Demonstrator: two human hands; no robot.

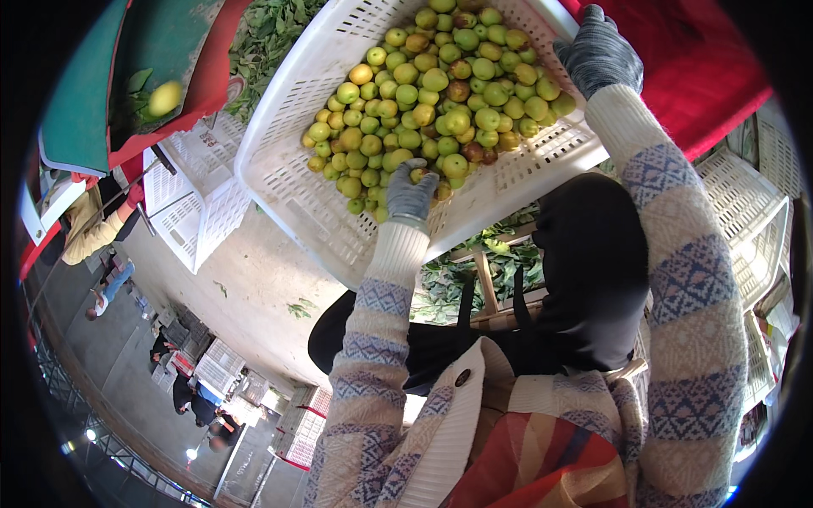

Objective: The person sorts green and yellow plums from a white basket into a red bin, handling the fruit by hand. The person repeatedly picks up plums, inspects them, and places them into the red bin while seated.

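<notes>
A white perforated plastic crate (298, 209) lies tilted before me, with many round green-yellow, jujube-like fruits (406, 95) heaped in it, some with brown patches. My left hand (411, 193), in a grey knit glove, is at the near edge of the heap. Its thumb and fingers close around one brownish-green fruit (417, 174). At the crate's upper right corner, my gloved right hand (600, 57) grips the rim, thumb on the inner side. Some of its fingers are hidden behind the glove's back. Beside that hand spreads a red cloth (692, 70).
A green-lined chute (159, 38) with red edging holds a yellow-green fruit (165, 99) and leaves. White crates (197, 184) stand below it, more crates (743, 203) at right. Cut leaves (267, 51) cover floor patches. A person's red-gloved hand (134, 195) shows at left; several people are farther off.
</notes>
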